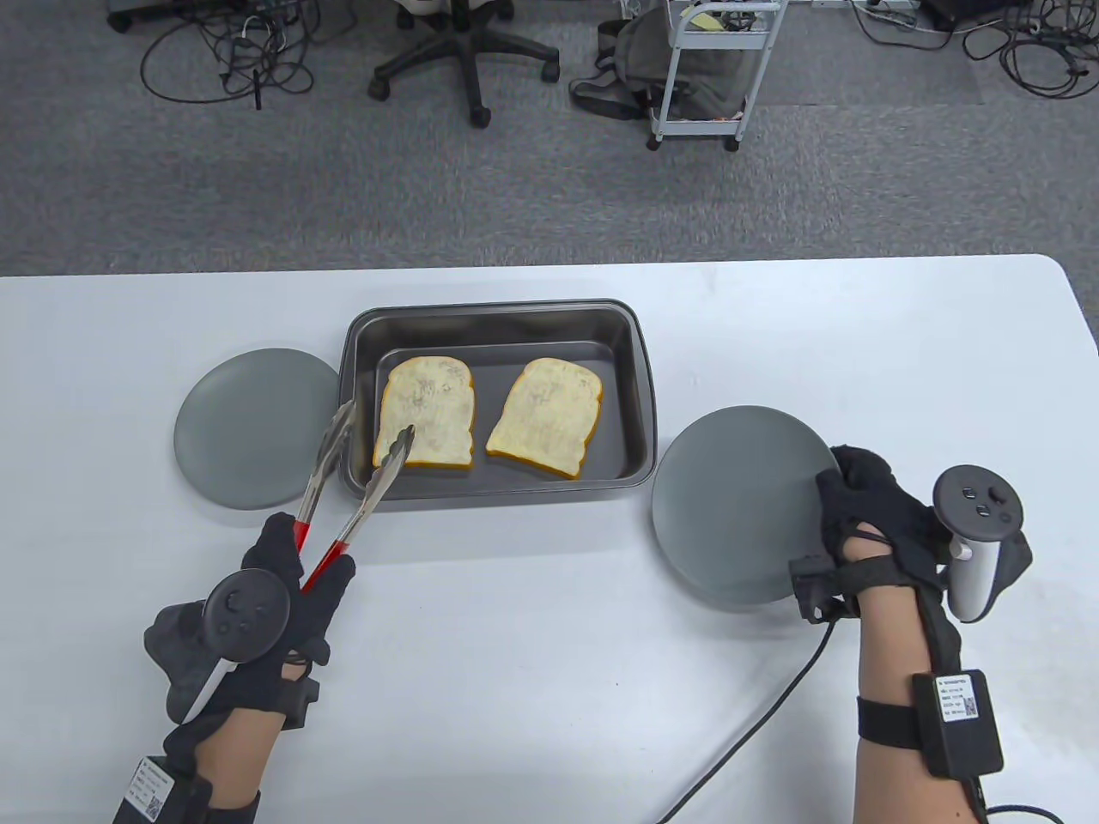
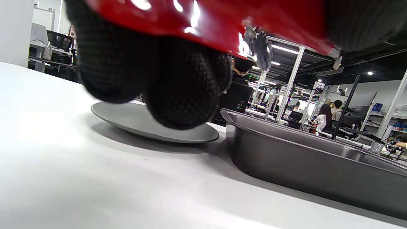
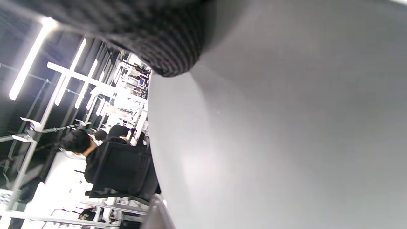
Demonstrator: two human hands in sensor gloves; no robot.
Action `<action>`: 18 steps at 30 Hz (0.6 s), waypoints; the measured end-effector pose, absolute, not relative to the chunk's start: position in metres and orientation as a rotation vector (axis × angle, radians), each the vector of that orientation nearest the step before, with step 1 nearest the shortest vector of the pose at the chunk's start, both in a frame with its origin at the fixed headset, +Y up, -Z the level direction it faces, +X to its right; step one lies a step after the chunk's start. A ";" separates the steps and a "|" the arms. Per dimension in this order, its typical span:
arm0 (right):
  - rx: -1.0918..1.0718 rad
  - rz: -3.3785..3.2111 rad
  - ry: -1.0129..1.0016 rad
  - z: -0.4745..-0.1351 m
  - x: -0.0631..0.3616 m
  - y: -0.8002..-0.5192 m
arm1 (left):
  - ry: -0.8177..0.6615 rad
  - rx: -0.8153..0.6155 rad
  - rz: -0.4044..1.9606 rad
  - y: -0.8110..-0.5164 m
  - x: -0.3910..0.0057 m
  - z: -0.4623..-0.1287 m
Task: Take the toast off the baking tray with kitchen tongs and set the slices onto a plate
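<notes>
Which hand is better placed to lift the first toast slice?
Left. The left hand holds the tongs, tips at the left toast. The right hand rests at the right plate.

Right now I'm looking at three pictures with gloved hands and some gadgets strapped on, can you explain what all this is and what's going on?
These are a person's two hands in black sensor gloves, each with a tracker strapped to its back; the fingers don't hold it. The big picture looks down at a white table. The other two come from cameras on each wrist, so they look tilted and blurry.

On the table sits a dark baking tray holding two toast slices, the left toast and the right toast, with a grey left plate and right plate beside it.

The left hand grips red-handled tongs, tips apart at the left toast. The right hand rests on the right plate's edge.
</notes>
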State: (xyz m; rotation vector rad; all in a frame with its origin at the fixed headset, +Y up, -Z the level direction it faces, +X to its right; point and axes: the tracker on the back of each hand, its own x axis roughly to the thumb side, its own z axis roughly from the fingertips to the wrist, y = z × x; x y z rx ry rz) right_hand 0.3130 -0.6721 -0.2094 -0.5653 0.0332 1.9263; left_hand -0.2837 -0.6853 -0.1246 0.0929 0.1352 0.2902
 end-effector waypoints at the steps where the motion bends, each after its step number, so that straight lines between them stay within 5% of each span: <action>1: -0.555 1.902 0.025 -0.208 0.314 -0.669 | 0.135 0.092 0.291 -0.685 -0.284 -0.125; 8: -0.451 1.641 0.051 -0.206 0.307 -0.658 | 0.136 0.096 0.310 -0.684 -0.284 -0.124; 18: -0.333 1.370 0.257 -0.220 0.245 -0.681 | 0.142 0.105 0.343 -0.682 -0.288 -0.123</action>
